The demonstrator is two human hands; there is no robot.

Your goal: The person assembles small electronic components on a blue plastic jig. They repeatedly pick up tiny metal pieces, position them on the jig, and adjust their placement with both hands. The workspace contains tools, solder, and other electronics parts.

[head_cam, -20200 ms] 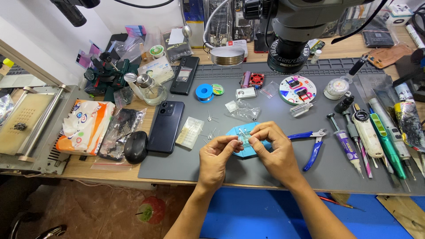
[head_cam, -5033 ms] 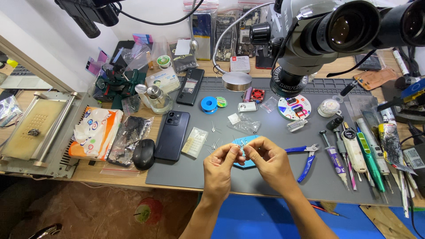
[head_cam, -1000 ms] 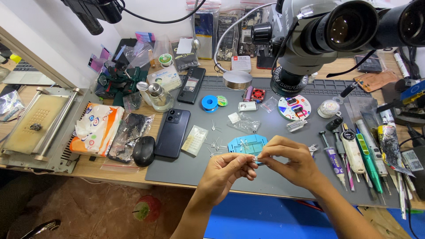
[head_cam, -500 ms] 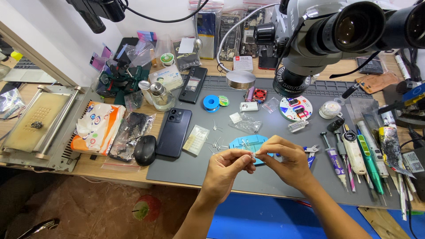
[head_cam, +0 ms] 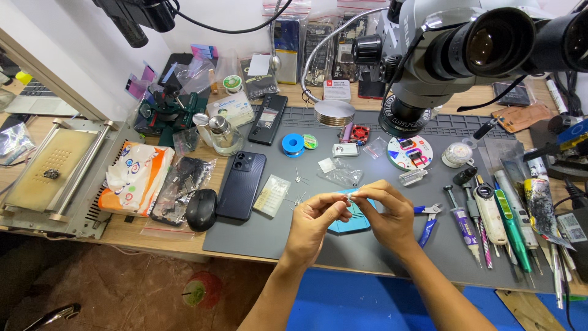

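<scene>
Both hands are pinching one tiny metal part (head_cam: 350, 198) between fingertips, left hand (head_cam: 312, 224) steadying, right hand (head_cam: 387, 214) gripping, just above the teal holder (head_cam: 346, 222) on the grey mat (head_cam: 294, 236), likely for close control.

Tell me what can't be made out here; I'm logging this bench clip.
Head view only:
- Tiny part pinched between left hand and right hand: too small, fingertips cover it.
- Blue pad: mostly behind both hands.
- Pliers: jaws hidden by the right hand.
- Microscope: cut by the top edge.
</scene>
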